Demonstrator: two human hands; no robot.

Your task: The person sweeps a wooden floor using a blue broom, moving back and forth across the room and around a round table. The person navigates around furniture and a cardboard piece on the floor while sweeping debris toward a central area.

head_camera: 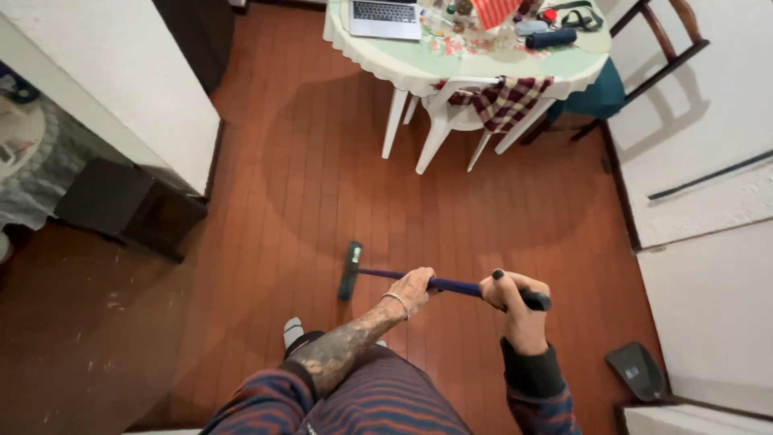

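Observation:
A broom with a dark blue handle [460, 286] lies almost level across the view, its dark green head [349, 270] resting on the red-brown wooden floor [322, 185]. My left hand [413, 290] grips the handle near its middle, a bracelet on the wrist. My right hand [518, 302] is closed around the black top end of the handle. One of my feet [293, 330] in a pale sock shows just below the broom head.
A round white table [403, 68] with a laptop [385, 18] and clutter stands ahead, a white plastic chair [451, 117] with a checked cloth tucked under it. A dark box [129, 205] sits left by a white wall; a dustpan [638, 370] lies right.

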